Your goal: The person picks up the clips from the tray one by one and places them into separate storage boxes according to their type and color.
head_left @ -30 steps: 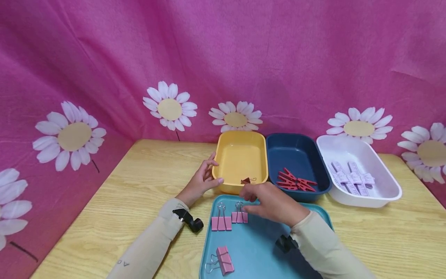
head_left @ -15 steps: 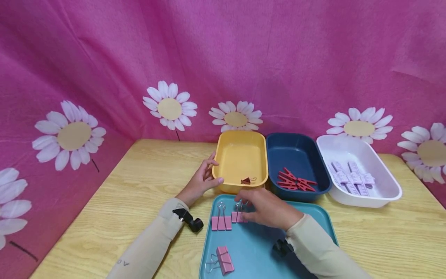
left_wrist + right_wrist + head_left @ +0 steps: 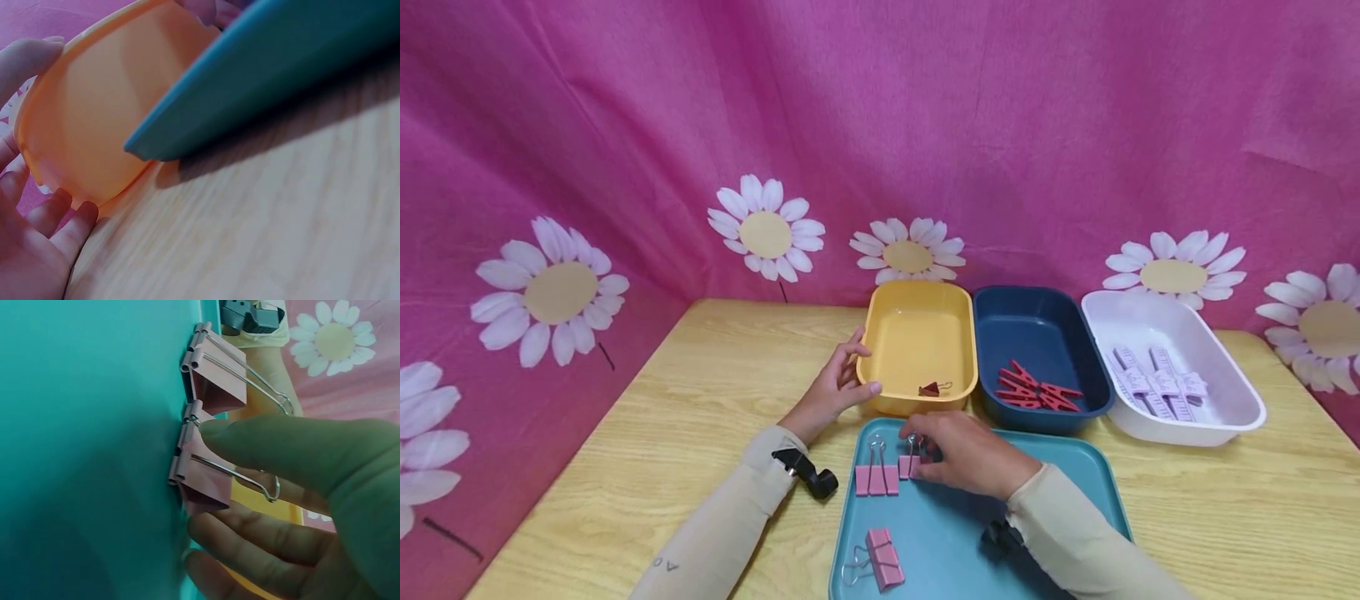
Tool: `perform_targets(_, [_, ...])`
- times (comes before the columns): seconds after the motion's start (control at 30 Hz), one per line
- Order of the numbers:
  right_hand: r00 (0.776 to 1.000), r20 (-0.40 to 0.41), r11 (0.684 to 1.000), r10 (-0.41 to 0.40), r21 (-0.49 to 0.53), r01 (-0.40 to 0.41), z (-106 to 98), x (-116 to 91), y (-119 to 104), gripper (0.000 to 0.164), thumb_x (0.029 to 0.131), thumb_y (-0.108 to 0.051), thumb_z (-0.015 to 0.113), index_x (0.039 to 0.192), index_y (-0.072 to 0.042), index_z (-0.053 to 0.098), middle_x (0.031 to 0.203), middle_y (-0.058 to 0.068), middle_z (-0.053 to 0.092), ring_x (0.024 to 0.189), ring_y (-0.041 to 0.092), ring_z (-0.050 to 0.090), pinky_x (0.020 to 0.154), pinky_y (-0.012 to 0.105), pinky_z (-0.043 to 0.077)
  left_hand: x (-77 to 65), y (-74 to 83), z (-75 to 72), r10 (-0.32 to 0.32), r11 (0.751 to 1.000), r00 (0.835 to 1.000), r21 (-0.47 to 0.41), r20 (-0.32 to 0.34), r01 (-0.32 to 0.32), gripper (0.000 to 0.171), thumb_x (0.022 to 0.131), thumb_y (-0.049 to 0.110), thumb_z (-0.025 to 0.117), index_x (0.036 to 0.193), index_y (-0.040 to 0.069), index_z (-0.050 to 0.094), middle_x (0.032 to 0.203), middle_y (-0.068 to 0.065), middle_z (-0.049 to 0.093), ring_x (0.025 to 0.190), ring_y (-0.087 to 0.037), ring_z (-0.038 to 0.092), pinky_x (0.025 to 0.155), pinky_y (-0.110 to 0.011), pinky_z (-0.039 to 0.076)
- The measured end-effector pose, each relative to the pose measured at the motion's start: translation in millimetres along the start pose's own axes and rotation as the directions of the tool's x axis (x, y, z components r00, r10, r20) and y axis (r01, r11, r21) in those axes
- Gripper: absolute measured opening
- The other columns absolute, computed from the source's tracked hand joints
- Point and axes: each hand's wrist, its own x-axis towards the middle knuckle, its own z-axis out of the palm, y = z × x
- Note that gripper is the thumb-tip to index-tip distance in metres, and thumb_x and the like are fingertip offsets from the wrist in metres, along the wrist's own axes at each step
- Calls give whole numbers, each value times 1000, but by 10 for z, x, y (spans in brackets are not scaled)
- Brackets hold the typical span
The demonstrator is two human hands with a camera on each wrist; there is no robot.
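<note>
My left hand [image 3: 831,392] holds the near-left corner of a yellow bin [image 3: 917,329], its thumb and fingers at the rim and outer wall. A dark red binder clip [image 3: 930,389] lies inside that bin. Over the teal tray [image 3: 955,542], my right hand [image 3: 973,454] pinches a pink binder clip [image 3: 206,472]; in the right wrist view its thumb presses the clip's face, with fingers behind and below. Beside it stands another pink binder clip [image 3: 877,481], wire handles up. A third pink binder clip [image 3: 884,558] lies on its side nearer me.
A navy bin [image 3: 1022,321] with several red clothespins [image 3: 1037,390] stands right of the yellow one. Farther right is a white bin [image 3: 1210,367] with several tape-measure-patterned clips [image 3: 1157,385]. All stand on a wooden table [image 3: 722,358] before a pink flowered curtain [image 3: 1000,125].
My right hand has moved down and slightly left from near the yellow bin's front edge, its thumb and fingers now around the pink binder clip. The left hand stays at the bin.
</note>
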Motion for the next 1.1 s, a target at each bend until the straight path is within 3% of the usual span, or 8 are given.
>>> perform_targets(0.27, [999,-30,999,-13,-31,12,21,1,3,31,80,-21,80,107,-18,65,98,-5,60,82,12,54,73,28,51,70,-112,-50,11,1000,1000,4,4,-11,52,90,5,66,132,2,35,162,8,5,142,-21,27,110,-29,32])
perform_targets(0.5, [1000,-29,1000,5,-27,-5,58,-24,-5,25,80,-22,80,97,-23,61,102,-4,51,83,14,51,71,29,48,37,-145,-38,19,1000,1000,4,-6,-18,50,90,9,68,129,6,38,160,13,8,142,-19,28,111,-31,31])
perform_targets(0.67, [999,-39,999,14,-39,-15,55,-29,-13,25,80,-22,80,92,-24,59,101,-5,52,84,14,50,72,30,48,42,-169,-34,48,999,999,8,-10,-48,49,89,11,69,127,7,40,159,14,11,141,-20,30,111,-32,32])
perform_targets(0.93, [1000,-29,999,9,-48,-10,61,-44,-20,26,79,-21,81,88,-23,56,88,-8,52,79,12,49,68,27,46,40,-193,-33,8,1000,1000,4,-1,-8,51,89,10,69,130,6,38,161,12,7,142,-19,27,110,-30,33])
perform_targets(1.1, [998,-59,998,-17,-59,14,39,-46,-14,25,78,-19,81,87,-20,57,85,-7,54,77,12,49,67,28,46,48,-171,-24,22,1000,1000,-5,-6,-22,52,90,8,67,132,4,37,162,9,5,144,-20,23,113,-36,29])
